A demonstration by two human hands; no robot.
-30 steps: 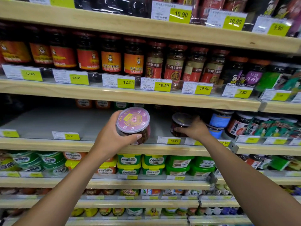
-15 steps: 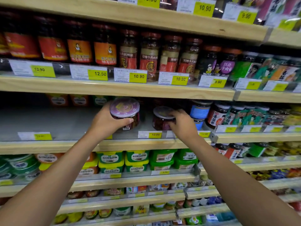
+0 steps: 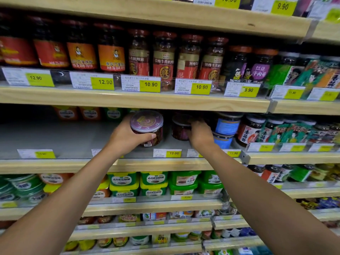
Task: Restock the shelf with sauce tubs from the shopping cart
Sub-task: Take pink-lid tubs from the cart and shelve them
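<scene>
A wooden-edged shelving unit [image 3: 139,103] filled the view, stocked on several levels. Its middle level, a grey shelf [image 3: 55,140], lay bare on the left side, with a few orange and green packs [image 3: 90,113] far back in the shadow. On the level above stood a long row of red-labelled chili sauce jars [image 3: 163,59]. On the level below sat stacked green bean-paste tubs [image 3: 153,184].

Both bare forearms reached up from the bottom corners to the grey shelf. The left hand [image 3: 125,138] gripped a round sauce tub [image 3: 147,126]: its thumb lay across the front wall and its fingers were wrapped behind. This tub was tilted, so that its purple lid faced the camera. It was over the middle of the grey shelf, a little back from the front edge; whether its base touched the shelf could not be told.

The right hand [image 3: 200,137] held a second sauce tub [image 3: 179,129], fingers curled round its right side. That tub was upright on the same shelf, just right of the first one and apart from it. It was near two stacked blue-labelled jars [image 3: 227,127] on its other side.

A yellow 12.00 price tag [image 3: 173,153] hung on the front rail below the gap between the two tubs.
</scene>
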